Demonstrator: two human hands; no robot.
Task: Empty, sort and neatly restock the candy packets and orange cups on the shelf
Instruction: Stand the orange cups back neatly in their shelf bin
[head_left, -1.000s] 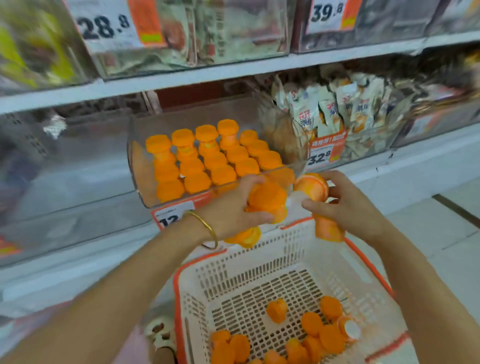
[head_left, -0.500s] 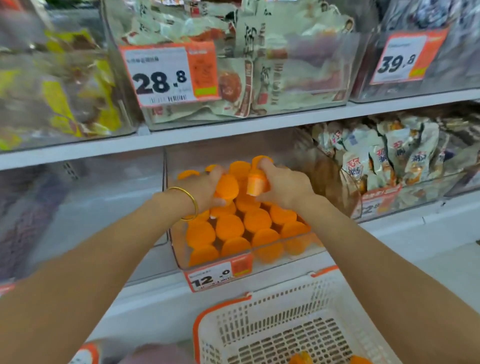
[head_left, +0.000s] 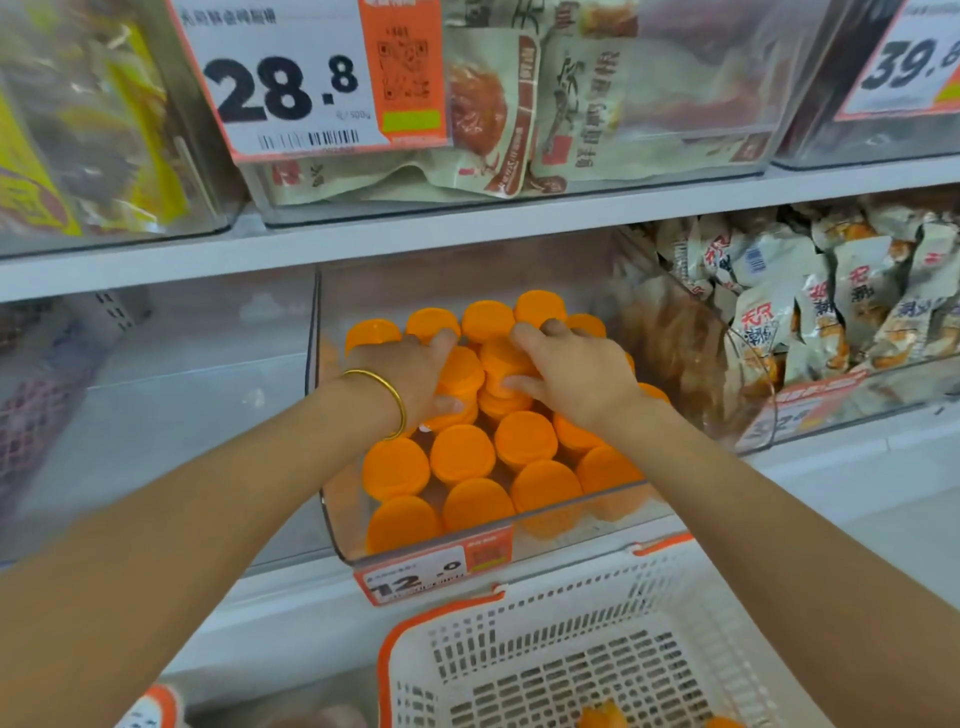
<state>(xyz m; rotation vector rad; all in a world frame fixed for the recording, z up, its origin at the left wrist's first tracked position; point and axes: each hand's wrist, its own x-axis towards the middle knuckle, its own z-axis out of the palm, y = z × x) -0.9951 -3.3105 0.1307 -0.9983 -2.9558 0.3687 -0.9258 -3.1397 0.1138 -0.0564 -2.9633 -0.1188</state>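
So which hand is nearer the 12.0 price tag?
Left. The left hand sits over the cups up and slightly left of the 12.0 price tag; the right hand is farther right.

White store shelving (head_left: 467, 236); evenly lit

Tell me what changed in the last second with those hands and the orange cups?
Both hands went from above the white basket up into the clear bin, carrying cups. Now the left hand and right hand press orange cups down onto the rows. The 12.0 price tag and neighbouring snack packets stayed put.
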